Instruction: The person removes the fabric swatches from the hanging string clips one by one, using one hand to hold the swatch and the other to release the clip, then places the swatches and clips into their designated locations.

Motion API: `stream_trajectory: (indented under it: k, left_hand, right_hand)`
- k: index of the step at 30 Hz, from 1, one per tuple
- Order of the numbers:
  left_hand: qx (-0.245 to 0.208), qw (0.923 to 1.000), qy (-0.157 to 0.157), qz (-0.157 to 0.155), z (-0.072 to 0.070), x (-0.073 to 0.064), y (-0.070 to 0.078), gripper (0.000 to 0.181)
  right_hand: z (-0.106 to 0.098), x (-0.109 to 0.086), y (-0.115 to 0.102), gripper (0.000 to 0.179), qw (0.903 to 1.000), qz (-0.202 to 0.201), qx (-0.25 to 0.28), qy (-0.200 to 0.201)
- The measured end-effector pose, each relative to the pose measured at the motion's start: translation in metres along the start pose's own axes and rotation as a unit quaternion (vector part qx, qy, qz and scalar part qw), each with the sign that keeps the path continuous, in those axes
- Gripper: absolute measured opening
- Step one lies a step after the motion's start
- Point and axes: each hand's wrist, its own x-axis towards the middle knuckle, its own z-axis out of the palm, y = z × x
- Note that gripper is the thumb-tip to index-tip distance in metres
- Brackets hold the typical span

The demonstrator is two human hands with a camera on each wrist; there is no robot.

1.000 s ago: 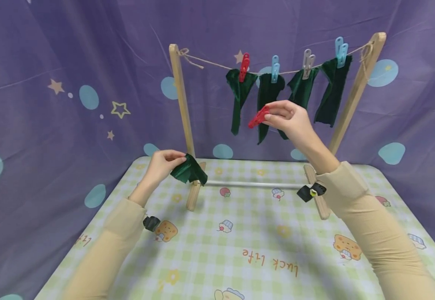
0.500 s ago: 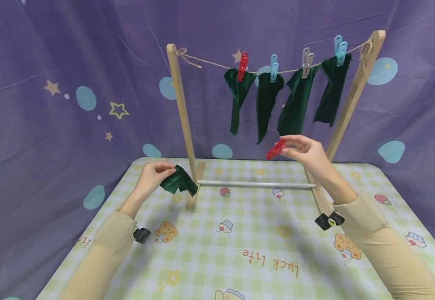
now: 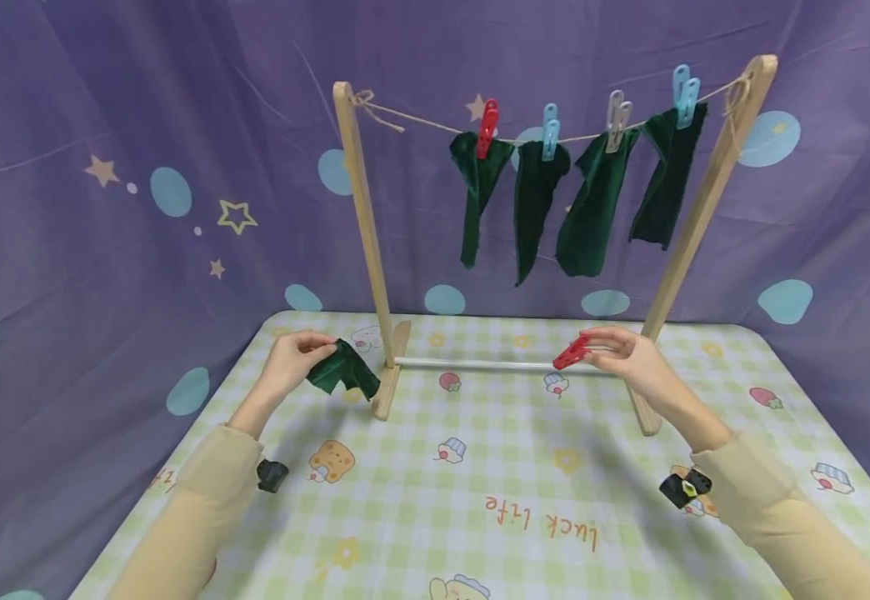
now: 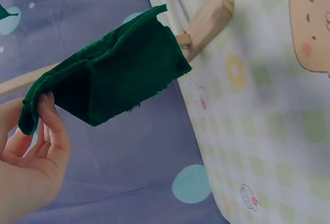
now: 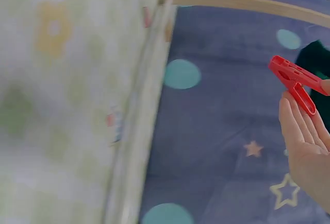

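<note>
My left hand (image 3: pixel 288 364) pinches a small dark green cloth (image 3: pixel 343 369) by its upper edge, at the left of the rack. In the left wrist view the green cloth (image 4: pixel 124 69) hangs folded from thumb and fingers. My right hand (image 3: pixel 633 367) pinches a red clothespin (image 3: pixel 572 352) by its handle ends, low in front of the rack's right post. The red clothespin (image 5: pixel 296 82) shows between thumb and fingers in the right wrist view. Behind, several green cloths (image 3: pixel 585 217) hang from a string line (image 3: pixel 435 127), held by red, blue and grey clothespins.
A wooden rack with a left post (image 3: pixel 363 217) and a right post (image 3: pixel 712 183) carries the line. A pale crossbar (image 3: pixel 480 365) joins its feet. It stands on a checked tablecloth (image 3: pixel 405 517), with a purple curtain (image 3: pixel 142 100) behind and at the sides.
My right hand has come down and to the right from in front of the hanging cloths, still holding the red clothespin. The left hand has drawn left and slightly down with the cloth.
</note>
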Motion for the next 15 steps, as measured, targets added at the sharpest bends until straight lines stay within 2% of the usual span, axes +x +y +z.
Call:
stream_trajectory:
  k: [5,10,15]
  left_hand:
    - [0.017,0.9998,0.001,-0.009,-0.001,0.002,-0.011,0.022]
    - [0.027,0.9991,-0.005,-0.031,-0.003,0.003,-0.023,0.024]
    - [0.028,0.9989,0.005,-0.036,-0.004,0.002,-0.036,0.024]
  right_hand:
    - [-0.004,-0.004,0.022,0.043,0.9997,0.025,-0.008,-0.002]
    - [-0.012,-0.007,0.043,0.046,0.9979,0.057,-0.028,-0.006]
    - [-0.019,-0.008,0.066,0.049,0.9948,0.09,-0.048,-0.004]
